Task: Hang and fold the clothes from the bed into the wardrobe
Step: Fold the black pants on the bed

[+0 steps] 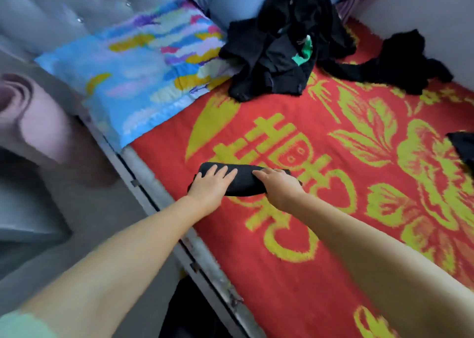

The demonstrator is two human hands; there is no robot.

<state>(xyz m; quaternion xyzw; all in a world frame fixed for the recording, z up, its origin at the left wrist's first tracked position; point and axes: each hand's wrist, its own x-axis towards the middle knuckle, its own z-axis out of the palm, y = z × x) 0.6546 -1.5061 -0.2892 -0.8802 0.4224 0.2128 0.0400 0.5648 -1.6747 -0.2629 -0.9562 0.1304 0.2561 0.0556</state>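
- One small black garment [241, 181] lies folded into a compact bundle near the bed's left edge, on the red blanket [295, 248]; I judge its folding to be nearly finished, not yet carried off.
- The left hand [213, 186] lies flat on the bundle's left end, fingers straight and together, pressing down.
- The right hand [278, 183] rests on the bundle's right end with fingers bent over it; whether it grips or only presses I cannot tell for sure, though it looks like a loose hold.
- Left to do, by the look of it: a large black pile [279, 52] sits crumpled at the head of the bed, touching the pillow [133, 81], with a bit of green cloth showing in it.
- A second black piece [400, 63] sprawls just beside the pile, toward the wall, with a long strip trailing back to the pile.
- A third dark item [464, 150] pokes in at the right edge, mostly cut off.
- No wardrobe is in view, so what has been stored cannot be told; most of the task seems to remain.
- The bundle looks like soft, matte knit or jersey, thick where layered, rounded at the far edge, with a little corner sticking out at each end. It should hold its shape if lifted with both hands beneath, but may unroll if grabbed by one end.
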